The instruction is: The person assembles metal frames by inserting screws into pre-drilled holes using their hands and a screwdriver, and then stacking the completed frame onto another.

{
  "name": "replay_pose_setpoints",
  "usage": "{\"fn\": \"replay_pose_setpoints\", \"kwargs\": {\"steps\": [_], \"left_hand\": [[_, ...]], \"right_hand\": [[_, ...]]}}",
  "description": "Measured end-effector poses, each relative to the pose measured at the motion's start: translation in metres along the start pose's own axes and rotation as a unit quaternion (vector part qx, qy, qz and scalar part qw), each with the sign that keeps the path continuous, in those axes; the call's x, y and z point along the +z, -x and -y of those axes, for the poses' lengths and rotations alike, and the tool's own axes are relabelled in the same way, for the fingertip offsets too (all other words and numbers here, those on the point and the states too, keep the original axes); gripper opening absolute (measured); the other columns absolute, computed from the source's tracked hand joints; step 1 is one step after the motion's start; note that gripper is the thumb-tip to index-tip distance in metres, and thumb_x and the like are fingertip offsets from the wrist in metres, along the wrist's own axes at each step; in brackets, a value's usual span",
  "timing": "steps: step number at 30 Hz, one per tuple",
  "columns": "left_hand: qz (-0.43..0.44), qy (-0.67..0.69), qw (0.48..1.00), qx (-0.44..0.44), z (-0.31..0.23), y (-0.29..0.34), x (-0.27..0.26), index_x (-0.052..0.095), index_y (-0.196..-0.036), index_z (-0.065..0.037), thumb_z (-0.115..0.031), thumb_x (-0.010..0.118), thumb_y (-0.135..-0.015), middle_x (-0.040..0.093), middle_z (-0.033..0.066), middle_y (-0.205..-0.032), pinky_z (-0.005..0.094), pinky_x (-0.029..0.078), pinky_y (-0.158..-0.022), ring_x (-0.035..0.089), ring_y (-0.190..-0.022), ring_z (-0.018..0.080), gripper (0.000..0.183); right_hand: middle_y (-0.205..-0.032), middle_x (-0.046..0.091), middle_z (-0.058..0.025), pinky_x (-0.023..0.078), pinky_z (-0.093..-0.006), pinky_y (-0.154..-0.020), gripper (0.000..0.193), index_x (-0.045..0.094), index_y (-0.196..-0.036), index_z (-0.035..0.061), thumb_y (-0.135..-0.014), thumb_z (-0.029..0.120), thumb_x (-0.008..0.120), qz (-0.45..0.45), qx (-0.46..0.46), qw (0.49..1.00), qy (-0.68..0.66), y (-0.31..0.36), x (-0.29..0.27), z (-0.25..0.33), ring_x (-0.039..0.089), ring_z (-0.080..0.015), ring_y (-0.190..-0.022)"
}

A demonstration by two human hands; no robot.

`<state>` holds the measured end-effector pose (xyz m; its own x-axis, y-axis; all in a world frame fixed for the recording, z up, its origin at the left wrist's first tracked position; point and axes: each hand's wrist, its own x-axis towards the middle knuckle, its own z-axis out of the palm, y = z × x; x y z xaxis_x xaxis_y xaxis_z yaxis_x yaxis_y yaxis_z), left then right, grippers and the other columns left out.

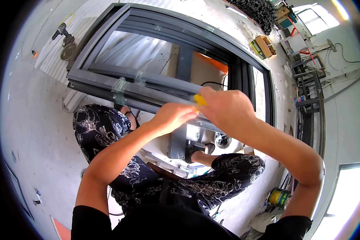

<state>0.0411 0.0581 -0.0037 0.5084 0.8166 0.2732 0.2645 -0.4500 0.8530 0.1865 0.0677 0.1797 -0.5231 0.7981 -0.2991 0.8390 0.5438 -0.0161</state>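
A stack of dark grey metal window frames [156, 98] lies in front of me, its near rail level with my hands. My right hand [230, 110] is closed around a small yellow-handled tool [200, 100], blurred by motion; its working end cannot be made out. Just left of it, my left hand [172, 119] pinches at the near rail, close under the yellow piece. What its fingertips hold is hidden. Clear tape [119, 90] is wrapped around the rail to the left of my hands.
A cordless drill [64, 34] and a round metal bowl [69, 52] lie at the far left. By my right foot stands a bowl of small metal parts [222, 140]. A grey support [177, 142] stands under the frames. An open cardboard box [263, 47] sits beyond their right corner.
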Motion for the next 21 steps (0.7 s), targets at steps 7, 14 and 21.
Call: {"fn": "replay_pose_setpoints", "kwargs": {"steps": [7, 14, 21], "left_hand": [[0.006, -0.014, 1.0, -0.011, 0.002, -0.001, -0.003, 0.064, -0.101, -0.004, -0.019, 0.064, -0.092, 0.067, 0.0159, -0.087, 0.0421, 0.049, -0.066, 0.063, -0.079, 0.0364, 0.018], [0.006, -0.008, 1.0, 0.011, 0.003, 0.002, 0.003, 0.066, -0.101, -0.009, -0.023, 0.06, -0.093, 0.067, 0.0145, -0.088, 0.0435, 0.049, -0.068, 0.064, -0.08, 0.0358, 0.018], [0.004, 0.023, 1.0, 0.02, 0.015, 0.0, 0.008, 0.067, -0.1, -0.01, -0.028, 0.057, -0.095, 0.068, 0.0126, -0.088, 0.0439, 0.048, -0.069, 0.063, -0.081, 0.0355, 0.021]], "right_hand": [[-0.085, 0.068, -0.0153, 0.052, -0.0427, -0.066, 0.026, 0.06, -0.107, 0.0029, -0.083, 0.013, 0.061, -0.104, -0.113, 0.988, 0.018, 0.012, -0.004, -0.007, 0.066, -0.0353, -0.079], [-0.075, 0.067, -0.0117, 0.052, -0.0406, -0.062, 0.031, 0.058, -0.11, 0.0, -0.088, 0.021, 0.062, -0.011, -0.064, 0.998, -0.003, -0.002, 0.007, -0.005, 0.066, -0.0314, -0.069], [-0.09, 0.07, -0.012, 0.052, -0.0408, -0.064, 0.03, 0.061, -0.112, 0.0038, -0.085, 0.016, 0.064, -0.137, -0.128, 0.978, 0.096, 0.004, 0.001, -0.014, 0.067, -0.0302, -0.082]]}}
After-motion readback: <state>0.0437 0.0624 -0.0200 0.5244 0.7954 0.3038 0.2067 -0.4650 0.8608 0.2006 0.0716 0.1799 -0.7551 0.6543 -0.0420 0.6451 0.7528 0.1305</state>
